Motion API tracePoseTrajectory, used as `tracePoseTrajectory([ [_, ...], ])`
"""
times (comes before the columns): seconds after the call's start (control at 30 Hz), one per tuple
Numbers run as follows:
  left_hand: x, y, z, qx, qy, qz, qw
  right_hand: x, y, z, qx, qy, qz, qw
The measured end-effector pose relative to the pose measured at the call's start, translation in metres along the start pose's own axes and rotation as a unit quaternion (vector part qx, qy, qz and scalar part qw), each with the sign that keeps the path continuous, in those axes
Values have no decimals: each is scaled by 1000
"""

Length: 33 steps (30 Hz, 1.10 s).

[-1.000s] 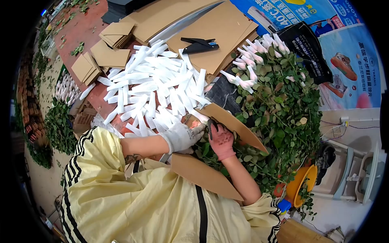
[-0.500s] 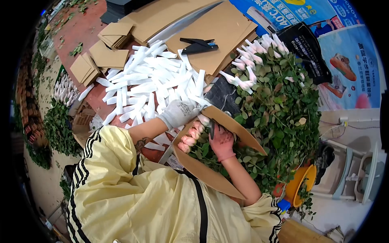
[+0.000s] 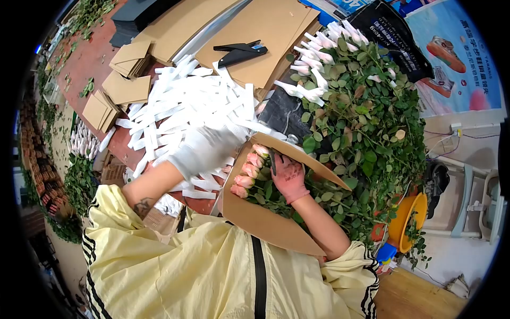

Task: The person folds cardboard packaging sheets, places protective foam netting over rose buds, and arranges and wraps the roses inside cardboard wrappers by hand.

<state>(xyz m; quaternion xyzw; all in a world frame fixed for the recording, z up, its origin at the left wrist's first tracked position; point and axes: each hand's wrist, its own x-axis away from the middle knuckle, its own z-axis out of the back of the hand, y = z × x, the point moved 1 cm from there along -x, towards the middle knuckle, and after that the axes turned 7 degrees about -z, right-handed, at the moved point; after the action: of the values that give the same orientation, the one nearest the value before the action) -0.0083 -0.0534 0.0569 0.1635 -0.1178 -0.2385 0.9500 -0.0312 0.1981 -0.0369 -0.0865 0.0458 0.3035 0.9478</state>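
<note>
My right hand, in a pink glove with dark fingertips, is inside a folded brown cardboard wrap. Its fingers are closed at the neck of a pink rose, the upper one in a row of several; the grip itself is partly hidden. Below it, other pink roses lie against the cardboard edge, their leafy stems running right. My left hand, in a whitish glove, is smeared by motion over a pile of white mesh sleeves. Its fingers cannot be made out.
Many leafy roses in white sleeves lie to the right. A black stapler rests on cardboard sheets. Small cardboard pieces sit at the upper left. A yellow bucket and a chair stand at right.
My left hand has moved left, away from the right hand and the wrap. The white sleeve at the upper rose is gone from it, leaving the pink bloom bare. The view has shifted slightly.
</note>
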Motion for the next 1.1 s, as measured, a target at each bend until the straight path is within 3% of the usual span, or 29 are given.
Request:
tracePoseTrajectory([
  [0.03,0,15,-13,27,47,-110,992,1,1,0,0,4,5,1000],
  [0.07,-2,21,-35,51,47,-154,986,1,0,0,-1,10,9,1000],
  [0.17,-12,16,-76,-8,-9,-158,987,2,3,-2,-10,25,17,1000],
  [0.2,-12,16,-74,79,-11,-107,991,2,4,0,-9,24,17,1000],
  [0.23,-11,16,-75,80,-13,-106,991,3,3,2,-3,11,16,1000],
  [0.3,-10,15,-75,14,-3,-162,987,6,2,2,-1,-3,14,1000],
  [0.53,-12,-22,-47,112,69,-72,989,-2,0,12,22,-31,2,999],
  [0.6,12,-41,-51,161,242,-23,957,2,-5,10,30,-36,2,999],
  [0.63,42,-29,-61,195,229,13,953,32,-13,13,37,-62,5,997],
  [0.77,47,-55,-39,204,240,50,948,1,5,9,29,-58,25,998],
  [0.83,55,-54,-46,188,155,65,968,5,8,7,57,-38,8,998],
  [0.9,60,-54,-53,185,166,79,965,6,6,5,67,-48,4,997],
  [0.97,63,-54,-49,183,154,52,970,4,2,6,89,-11,8,996],
  [1.1,41,-34,-49,183,165,-17,969,5,3,7,83,-62,-40,994],
])
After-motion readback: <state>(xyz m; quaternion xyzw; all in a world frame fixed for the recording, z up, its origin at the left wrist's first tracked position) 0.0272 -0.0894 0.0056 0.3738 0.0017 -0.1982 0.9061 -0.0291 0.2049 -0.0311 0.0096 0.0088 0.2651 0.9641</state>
